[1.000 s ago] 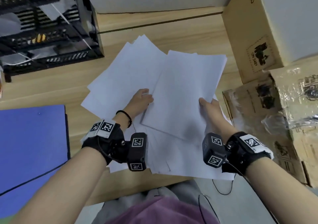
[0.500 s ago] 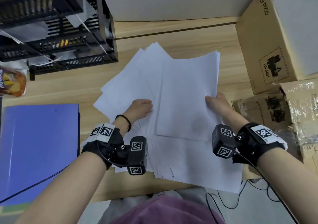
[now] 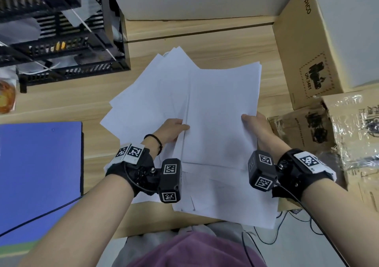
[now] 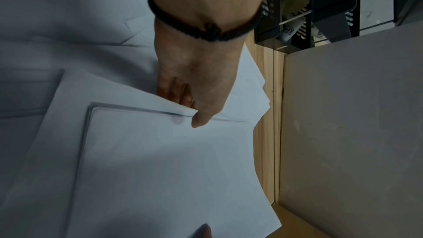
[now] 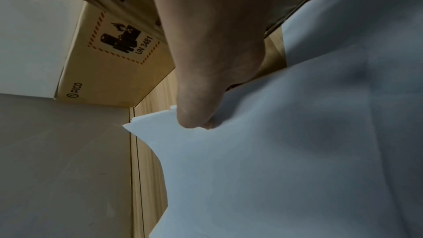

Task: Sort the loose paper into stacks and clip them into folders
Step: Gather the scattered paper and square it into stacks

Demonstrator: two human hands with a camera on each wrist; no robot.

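The blue folder (image 3: 39, 174) lies shut at the left, nothing clipped in. My left hand (image 3: 171, 132) and right hand (image 3: 255, 128) pinch a small stack (image 3: 221, 119) above the loose sheets (image 3: 143, 107); most remain unsorted.

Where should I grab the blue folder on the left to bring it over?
Take the blue folder by its right long edge, coming from the paper side: it lies flat on the desk, and that edge is exposed nearest the left hand. Slide fingers under, thumb on top.

Head view bright, evenly lit, edges bowed; wrist views dim, grainy, shadowed; slight blur.
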